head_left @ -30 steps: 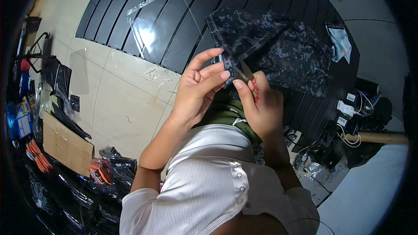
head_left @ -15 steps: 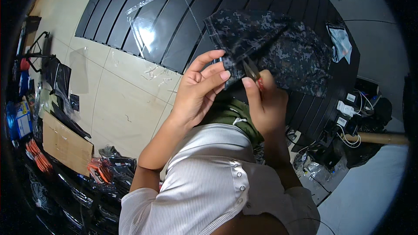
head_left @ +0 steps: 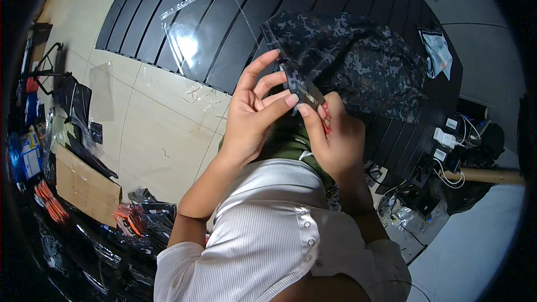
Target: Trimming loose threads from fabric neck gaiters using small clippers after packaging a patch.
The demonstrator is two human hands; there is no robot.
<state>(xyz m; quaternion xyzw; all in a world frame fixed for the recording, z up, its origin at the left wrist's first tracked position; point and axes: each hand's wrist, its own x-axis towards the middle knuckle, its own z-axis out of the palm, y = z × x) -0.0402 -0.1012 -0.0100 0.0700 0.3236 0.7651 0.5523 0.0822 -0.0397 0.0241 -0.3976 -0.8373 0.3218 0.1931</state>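
A dark blue-grey camouflage garment (head_left: 363,67) lies spread over the black table, its near left edge lifted toward me. My left hand (head_left: 251,112) pinches that edge between thumb and fingers, with the index finger stretched up along the cloth. In my closed right hand (head_left: 340,142) is a pair of small thread snips (head_left: 314,97) with dark blades and a red handle. Their tips point up and left at the held edge, close to my left thumb. Whether the blades touch the cloth cannot be made out.
On the slatted black table (head_left: 224,39) lies a clear plastic bag (head_left: 190,39), left of the garment. A small printed pouch (head_left: 436,53) is at the right rim. White plugs and cables (head_left: 447,138) sit lower right. Cardboard (head_left: 86,187) and packed goods stand on the floor at left.
The snips and my right hand have shifted left, nearer my left thumb. My left index finger has straightened and moved upward, while the garment's main part stays in place.
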